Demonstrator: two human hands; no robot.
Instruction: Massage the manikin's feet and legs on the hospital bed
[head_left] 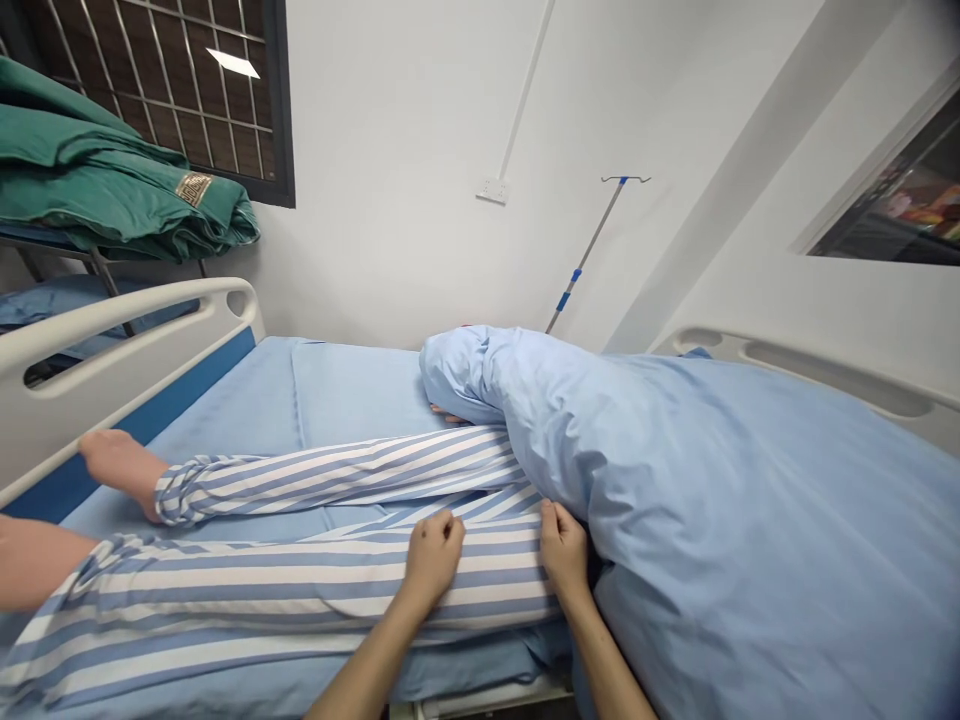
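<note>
Blue-and-white striped trousers (292,580) clothe the legs of a figure lying on the bed, with a bare foot (124,470) at the left. My left hand (435,550) is closed in a fist over the nearer thigh. A short way to its right, my right hand (564,550) is closed too, its fingertips against the upper trousers beside the edge of a light blue quilt (675,480). What either hand pinches, if anything, is hidden by the fingers. The quilt lies bunched over the figure's upper body. A few fingertips (448,414) of the figure show beneath it.
A pale footboard (135,325) closes off the bed's left end, and a headboard (825,372) stands at the right. Blue sheet (352,375) covers the mattress. Behind are an IV pole (596,235), a wall socket (492,190) and folded green cloth (112,180) by a barred window.
</note>
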